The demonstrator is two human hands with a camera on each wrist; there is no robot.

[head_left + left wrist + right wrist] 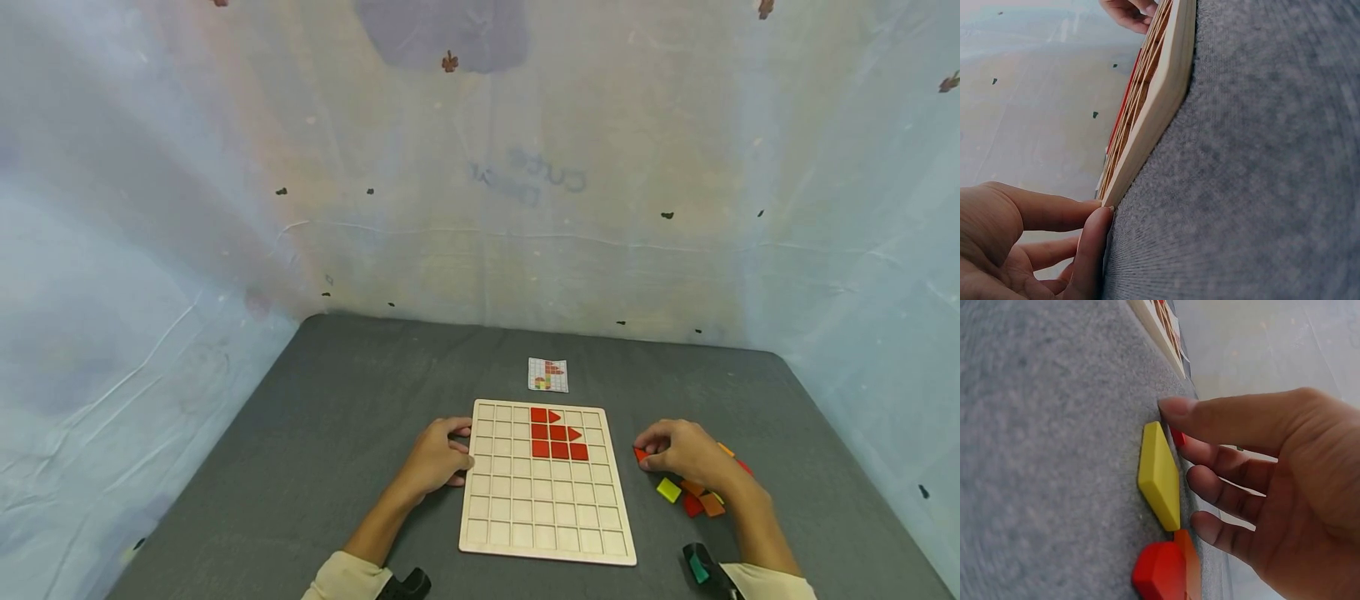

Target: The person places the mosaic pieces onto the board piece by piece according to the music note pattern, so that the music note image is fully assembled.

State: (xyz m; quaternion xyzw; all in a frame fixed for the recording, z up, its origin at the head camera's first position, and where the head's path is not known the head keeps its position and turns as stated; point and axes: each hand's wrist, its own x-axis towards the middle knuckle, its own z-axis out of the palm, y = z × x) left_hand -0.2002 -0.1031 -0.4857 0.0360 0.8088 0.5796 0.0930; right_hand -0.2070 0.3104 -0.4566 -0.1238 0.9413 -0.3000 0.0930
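Observation:
A square wooden grid board point(545, 511) lies flat on the grey table, with several red square and triangular tiles point(559, 433) set in its upper cells. The left hand point(437, 454) holds the board's left edge; in the left wrist view its thumb and a finger meet at the rim. To the right of the board, the right hand point(681, 450) pinches a red tile point(641, 455) between thumb and fingers, low over the table. In the right wrist view that tile is mostly hidden behind the thumb. Just beside the fingers lies a yellow tile point(1160, 478).
Loose tiles lie around and below the right hand: a red one point(693, 505), an orange one point(711, 505) and others partly covered by the forearm. Behind the board is a small printed card point(548, 375) with a coloured grid pattern. A pale sheet point(480, 167) hangs behind the table.

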